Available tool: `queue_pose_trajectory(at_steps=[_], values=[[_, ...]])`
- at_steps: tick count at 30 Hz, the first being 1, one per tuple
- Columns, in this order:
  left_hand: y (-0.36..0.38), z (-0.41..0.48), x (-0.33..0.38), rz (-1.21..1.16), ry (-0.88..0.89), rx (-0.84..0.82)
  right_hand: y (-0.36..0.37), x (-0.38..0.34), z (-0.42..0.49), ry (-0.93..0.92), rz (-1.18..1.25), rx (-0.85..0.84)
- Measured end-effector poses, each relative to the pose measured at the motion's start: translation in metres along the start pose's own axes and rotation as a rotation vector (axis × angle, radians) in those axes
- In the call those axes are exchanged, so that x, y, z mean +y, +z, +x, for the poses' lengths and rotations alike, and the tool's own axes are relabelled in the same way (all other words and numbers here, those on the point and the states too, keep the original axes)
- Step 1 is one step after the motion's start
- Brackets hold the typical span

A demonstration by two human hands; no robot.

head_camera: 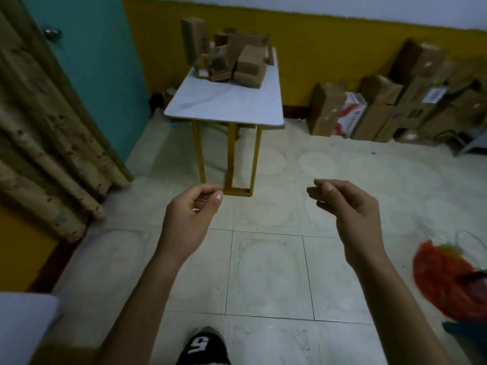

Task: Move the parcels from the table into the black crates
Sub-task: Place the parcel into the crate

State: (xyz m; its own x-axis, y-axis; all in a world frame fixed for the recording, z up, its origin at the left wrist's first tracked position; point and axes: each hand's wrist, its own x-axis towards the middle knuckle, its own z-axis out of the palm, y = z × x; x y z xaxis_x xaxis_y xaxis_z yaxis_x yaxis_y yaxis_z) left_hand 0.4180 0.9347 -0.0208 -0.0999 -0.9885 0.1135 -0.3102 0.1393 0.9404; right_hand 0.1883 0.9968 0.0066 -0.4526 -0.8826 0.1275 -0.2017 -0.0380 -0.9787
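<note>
Several brown cardboard parcels (pixel 247 65) lie piled at the far end of a white-topped table (pixel 224 101) with yellow legs, across the room from me. My left hand (pixel 188 217) and my right hand (pixel 347 206) hang in front of me over the tiled floor, well short of the table. Both have loosely curled fingers and hold nothing. No black crate is in view.
Large cardboard boxes (pixel 395 96) stand along the yellow wall at right. A patterned curtain (pixel 39 133) and a teal door (pixel 87 61) are at left. A red bag (pixel 445 280) lies on the floor at right. My foot (pixel 205 346) shows at the bottom edge.
</note>
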Motion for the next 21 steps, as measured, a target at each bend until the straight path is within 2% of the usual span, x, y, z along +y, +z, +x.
queue_pose_trajectory(at_steps=[4,7,11,21], values=[[0.052,0.061,-0.017,-0.107,-0.105,-0.051,-0.016,0.055,0.059,0.247,0.061,0.030],[0.095,0.116,-0.036,-0.191,-0.191,-0.089,-0.026,0.090,0.107,0.351,0.106,0.087],[0.160,0.212,-0.044,-0.222,-0.242,-0.170,-0.031,0.113,0.195,0.434,0.183,0.171],[0.268,0.408,-0.024,-0.231,-0.268,-0.398,-0.037,0.139,0.375,0.508,0.152,0.215]])
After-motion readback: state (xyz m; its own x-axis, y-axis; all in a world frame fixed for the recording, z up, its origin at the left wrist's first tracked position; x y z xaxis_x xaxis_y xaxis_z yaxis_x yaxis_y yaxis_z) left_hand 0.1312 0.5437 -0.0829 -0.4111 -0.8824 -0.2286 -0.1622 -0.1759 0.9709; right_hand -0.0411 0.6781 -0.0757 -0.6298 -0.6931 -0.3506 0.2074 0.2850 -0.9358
